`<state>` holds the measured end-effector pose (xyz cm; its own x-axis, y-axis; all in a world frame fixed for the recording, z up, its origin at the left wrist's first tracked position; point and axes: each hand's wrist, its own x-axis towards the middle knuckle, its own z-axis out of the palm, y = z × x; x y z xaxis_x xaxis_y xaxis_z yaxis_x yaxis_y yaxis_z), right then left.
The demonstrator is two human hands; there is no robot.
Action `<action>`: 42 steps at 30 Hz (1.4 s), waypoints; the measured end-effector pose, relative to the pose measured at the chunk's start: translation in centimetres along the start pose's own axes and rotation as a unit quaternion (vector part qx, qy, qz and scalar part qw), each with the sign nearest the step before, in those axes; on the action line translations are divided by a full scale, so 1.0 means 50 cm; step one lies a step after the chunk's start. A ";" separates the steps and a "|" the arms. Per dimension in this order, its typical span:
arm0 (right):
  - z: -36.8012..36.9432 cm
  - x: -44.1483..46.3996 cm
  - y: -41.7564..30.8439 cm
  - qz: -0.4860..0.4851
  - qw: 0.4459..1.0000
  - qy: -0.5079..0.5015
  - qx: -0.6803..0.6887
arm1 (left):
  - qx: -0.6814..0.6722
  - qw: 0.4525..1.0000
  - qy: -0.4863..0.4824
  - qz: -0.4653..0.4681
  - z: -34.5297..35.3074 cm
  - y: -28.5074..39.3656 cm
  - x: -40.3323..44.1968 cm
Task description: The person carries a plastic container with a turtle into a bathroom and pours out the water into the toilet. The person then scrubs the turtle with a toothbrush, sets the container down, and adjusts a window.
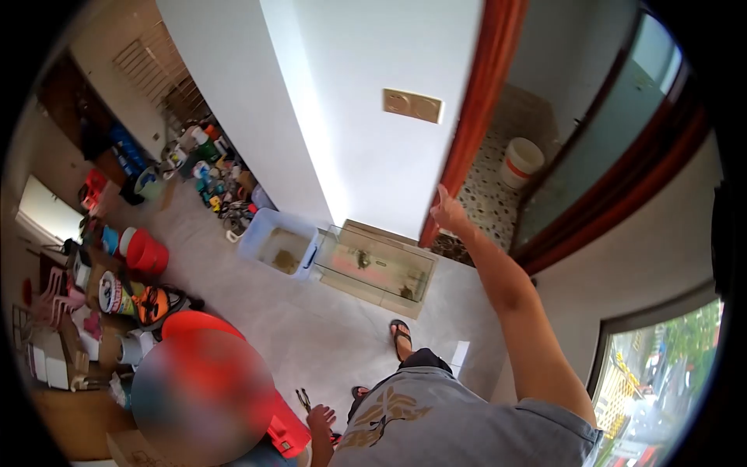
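Observation:
My right arm reaches forward, and my right hand (447,212) is in front of the reddish wooden door frame (475,117). One finger stands out while the others look bent; nothing shows in that hand. Whether it touches the frame I cannot tell. Low in the view, my left hand (320,419) hangs beside my body with its fingers apart and empty. Just beyond it is a tool with two thin dark arms, like pliers (303,399). A red plastic object (286,428) is close to the left hand's other side.
A glass tank (373,300) and a blue plastic tub (247,247) with shallow water stand against the white wall (373,163). Past the doorway is a white bucket (523,162). Clutter, a red bucket (148,253) and boxes line the left side. A large blurred patch hides the lower left.

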<state>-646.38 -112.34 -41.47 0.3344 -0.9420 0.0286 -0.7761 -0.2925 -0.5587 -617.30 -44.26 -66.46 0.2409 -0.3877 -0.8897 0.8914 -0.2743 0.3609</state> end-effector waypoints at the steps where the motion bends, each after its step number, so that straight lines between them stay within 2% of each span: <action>1: 0.005 0.066 -0.004 -0.019 0.998 0.018 -0.052 | -0.060 0.995 -0.054 -0.064 -0.008 -0.020 0.000; 2: 0.011 0.133 -0.007 -0.038 0.993 0.039 -0.104 | -0.102 0.977 -0.188 -0.018 -0.008 -0.052 0.015; 3: 0.007 0.186 -0.023 -0.031 0.990 0.049 -0.126 | -0.107 0.978 -0.181 -0.008 0.014 -0.056 0.016; 4: -0.006 0.231 -0.042 -0.025 0.987 0.057 -0.149 | 0.016 0.989 -0.143 0.036 0.038 -0.065 0.013; 6: -0.052 0.300 -0.092 0.006 0.986 0.009 -0.167 | 0.255 0.959 -0.057 0.109 0.078 -0.101 0.002; 8: -0.081 0.351 -0.121 0.018 0.976 -0.017 -0.216 | 0.361 0.923 -0.005 0.137 0.119 -0.134 -0.011; 9: -0.085 0.376 -0.124 0.023 0.972 -0.016 -0.233 | 0.374 0.904 0.009 0.207 0.136 -0.142 -0.019; 12: -0.097 0.406 -0.130 0.036 0.966 -0.017 -0.257 | 0.360 0.899 0.047 0.245 0.179 -0.148 -0.030; 13: -0.101 0.398 -0.137 0.037 0.960 -0.024 -0.276 | 0.283 0.932 0.037 0.223 0.182 -0.151 -0.026; 15: -0.104 0.388 -0.136 0.034 0.949 -0.027 -0.313 | 0.201 0.958 0.025 0.202 0.185 -0.147 -0.018; 16: -0.106 0.387 -0.134 0.033 0.949 -0.026 -0.312 | 0.308 0.919 -0.008 0.245 0.184 -0.131 -0.020; 18: -0.112 0.386 -0.127 0.033 0.941 -0.040 -0.336 | 0.414 0.863 -0.040 0.287 0.192 -0.113 -0.020; 19: -0.119 0.387 -0.123 0.036 0.941 -0.038 -0.333 | 0.318 0.915 0.001 0.248 0.199 -0.111 -0.019; 21: -0.130 0.385 -0.114 0.020 0.940 -0.053 -0.337 | 0.221 0.953 0.041 0.205 0.200 -0.097 -0.026; 22: -0.127 0.390 -0.106 0.023 0.940 -0.052 -0.336 | 0.096 0.984 0.093 0.116 0.210 -0.077 -0.042; 23: -0.119 0.397 -0.098 0.008 0.943 -0.044 -0.331 | -0.031 0.989 0.143 0.022 0.231 -0.056 -0.054; 24: -0.109 0.400 -0.089 -0.007 0.945 -0.037 -0.326 | -0.030 0.989 0.145 0.019 0.247 -0.049 -0.053; 25: -0.102 0.396 -0.075 -0.057 0.946 -0.019 -0.320 | 0.035 0.983 0.175 0.048 0.251 -0.054 -0.059; 26: -0.082 0.375 -0.063 -0.056 0.945 -0.028 -0.321 | 0.099 0.971 0.204 0.075 0.253 -0.063 -0.067; 27: -0.059 0.345 -0.051 -0.104 0.950 -0.035 -0.293 | 0.118 0.965 0.218 0.083 0.254 -0.064 -0.064; 28: -0.043 0.316 -0.034 -0.149 0.952 -0.037 -0.266 | 0.072 0.978 0.187 0.060 0.233 -0.060 -0.056; 30: 0.029 0.217 0.015 -0.115 0.955 -0.130 -0.241 | 0.131 0.972 0.193 0.041 0.211 -0.069 -0.033; 31: 0.081 0.158 0.064 -0.106 0.958 -0.177 -0.197 | 0.078 0.981 0.176 0.033 0.187 -0.072 -0.022; 32: 0.137 0.086 0.128 -0.126 0.948 -0.237 -0.174 | 0.080 0.983 0.165 0.029 0.181 -0.065 -0.017; 33: 0.140 -0.024 0.132 -0.078 0.947 -0.250 -0.188 | 0.089 0.984 0.153 0.027 0.176 -0.055 -0.015; 34: 0.237 -0.104 0.265 -0.090 0.912 -0.344 -0.205 | 0.096 0.985 0.139 0.026 0.173 -0.043 -0.014; 35: 0.216 -0.218 0.264 -0.008 0.896 -0.391 -0.209 | 0.105 0.987 0.121 0.024 0.163 -0.037 -0.015; 36: 0.255 -0.319 0.345 -0.028 0.840 -0.491 -0.227 | 0.109 0.989 0.095 0.022 0.152 -0.027 -0.014; 37: 0.292 -0.442 0.437 0.167 0.831 -0.512 -0.139 | 0.103 0.993 0.056 0.021 0.138 -0.017 0.000; 38: 0.328 -0.563 0.525 0.355 0.802 -0.475 -0.068 | 0.080 0.997 -0.001 0.015 0.132 -0.005 0.028; 39: 0.250 -0.654 0.452 0.316 0.782 -0.529 -0.095 | 0.059 0.997 -0.049 0.006 0.118 0.001 0.041; 40: 0.265 -0.765 0.493 0.305 0.730 -0.580 -0.194 | 0.059 0.995 -0.075 -0.002 0.109 0.009 0.036; 41: 0.208 -0.837 0.436 0.318 0.726 -0.580 -0.187 | 0.075 0.994 -0.079 -0.005 0.101 0.016 0.030; 42: 0.158 -0.890 0.386 0.363 0.747 -0.542 -0.129 | 0.200 0.979 -0.034 0.017 0.115 0.020 0.046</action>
<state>-672.00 -74.78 -60.06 -0.0961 -0.2220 -0.9703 -0.9937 0.0771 0.0808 -618.08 -50.49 -66.54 0.2294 -0.4575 -0.8591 0.6584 -0.5772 0.4831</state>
